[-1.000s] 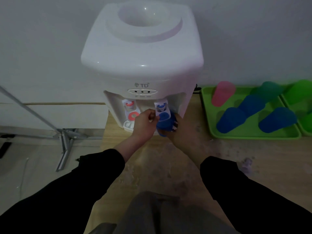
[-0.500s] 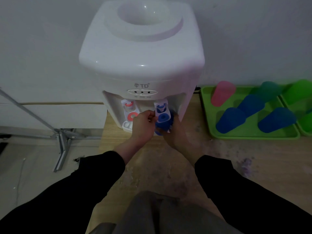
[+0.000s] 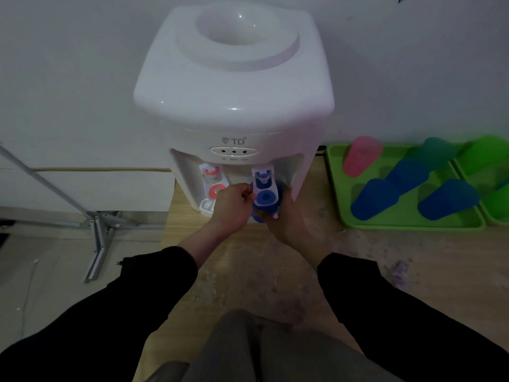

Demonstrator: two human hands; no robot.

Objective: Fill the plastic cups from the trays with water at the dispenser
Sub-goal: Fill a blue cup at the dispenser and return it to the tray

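White dispenser [image 3: 234, 78] at the table's [image 3: 303, 271] far left edge, front marked "TD". Red tap [image 3: 213, 183] on the left, blue tap [image 3: 264, 186] on the right. Left hand [image 3: 232, 208], fingers curled, pinches the blue tap. Right hand [image 3: 286, 219] wraps the blue cup [image 3: 278, 193] under that tap; water level can't be seen. Bare tabletop in the near middle. Green tray [image 3: 407, 224] on the right holds pink, teal and blue cups [image 3: 374, 197].
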